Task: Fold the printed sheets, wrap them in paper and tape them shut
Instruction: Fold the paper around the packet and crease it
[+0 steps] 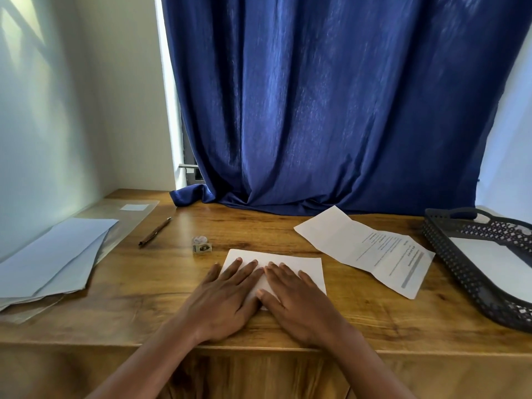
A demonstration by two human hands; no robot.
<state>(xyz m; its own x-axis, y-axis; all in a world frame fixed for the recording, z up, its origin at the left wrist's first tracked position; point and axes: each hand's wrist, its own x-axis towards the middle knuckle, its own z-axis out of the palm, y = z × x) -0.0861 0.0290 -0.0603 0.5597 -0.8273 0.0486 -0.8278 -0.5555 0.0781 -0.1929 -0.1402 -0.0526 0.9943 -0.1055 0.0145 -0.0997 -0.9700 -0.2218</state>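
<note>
the desk [121,283] is wood with a warm, strong grain and a slight sheen. the curtain [331,110] is blue cloth, faintly shiny along its folds. the folded sheet [302,266] and the printed sheet [359,246] are matt white paper, as is the loose paper stack [51,257]. the tray [460,269] looks like dark perforated plastic. the wall [43,110] is smooth and matt.

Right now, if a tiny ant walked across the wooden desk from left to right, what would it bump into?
Stack of pale blue paper sheets → brown pen → small clear tape dispenser → folded white sheet under both hands → creased printed sheet → dark plastic lattice tray.
</note>
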